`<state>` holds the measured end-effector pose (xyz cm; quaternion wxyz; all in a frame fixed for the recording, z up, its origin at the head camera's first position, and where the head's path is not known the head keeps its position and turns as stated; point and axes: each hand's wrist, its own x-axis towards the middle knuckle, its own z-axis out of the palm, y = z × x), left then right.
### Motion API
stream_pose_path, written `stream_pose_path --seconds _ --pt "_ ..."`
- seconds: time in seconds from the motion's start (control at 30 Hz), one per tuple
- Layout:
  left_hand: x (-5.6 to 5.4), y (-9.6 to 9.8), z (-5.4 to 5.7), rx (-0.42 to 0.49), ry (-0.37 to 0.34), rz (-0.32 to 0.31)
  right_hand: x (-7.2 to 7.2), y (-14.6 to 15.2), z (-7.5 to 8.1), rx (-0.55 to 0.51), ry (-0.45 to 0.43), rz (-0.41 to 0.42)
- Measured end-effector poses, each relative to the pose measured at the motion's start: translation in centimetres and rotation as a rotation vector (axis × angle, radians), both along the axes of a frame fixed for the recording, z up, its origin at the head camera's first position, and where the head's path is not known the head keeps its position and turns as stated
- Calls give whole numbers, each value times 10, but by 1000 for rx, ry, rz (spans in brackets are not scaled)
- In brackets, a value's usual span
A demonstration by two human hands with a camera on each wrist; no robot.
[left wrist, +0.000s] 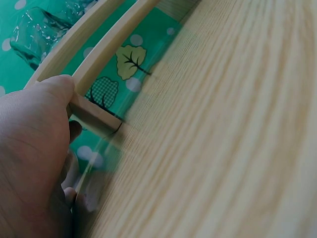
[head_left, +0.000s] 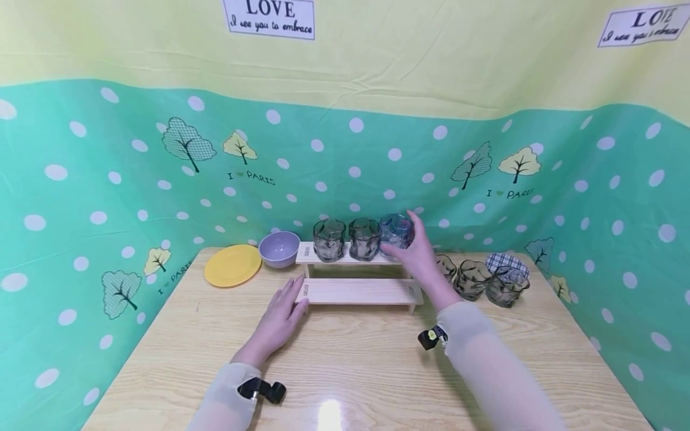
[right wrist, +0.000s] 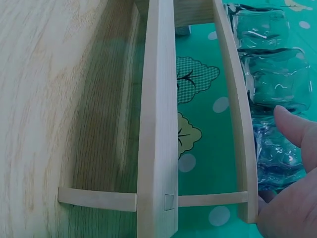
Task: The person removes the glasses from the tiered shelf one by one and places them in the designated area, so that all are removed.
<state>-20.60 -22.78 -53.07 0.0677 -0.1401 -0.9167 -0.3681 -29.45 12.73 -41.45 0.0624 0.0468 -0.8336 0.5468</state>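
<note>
A two-tier wooden shelf (head_left: 361, 291) stands on the table. My right hand (head_left: 422, 257) holds a bluish glass cup (head_left: 396, 230) at the right end of its upper tier, thumb in front and fingers behind. In the right wrist view, that cup (right wrist: 278, 153) sits by the upper board, with part of the hand cut off. Two grey glass cups (head_left: 329, 239) stand to its left on the same tier. My left hand (head_left: 277, 322) grips the shelf's left end; the left wrist view has the thumb (left wrist: 57, 89) against the lower board, other fingers partly hidden.
A yellow plate (head_left: 233, 265) and a purple bowl (head_left: 279, 249) are left of the shelf. Several brownish glass cups (head_left: 471, 279) stand on the right, near a blue-checked round item (head_left: 507, 262). A patterned cloth (head_left: 356, 155) hangs behind the table (head_left: 350, 359).
</note>
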Motion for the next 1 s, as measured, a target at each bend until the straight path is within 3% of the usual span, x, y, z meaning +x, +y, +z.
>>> stream_pose_path --seconds 0.53,1.0 --pt "1 -1 1 -2 -15 2 -2 -3 -5 29 1 -24" --pt "0 0 0 2 11 -6 -3 -3 -4 30 -4 -52"
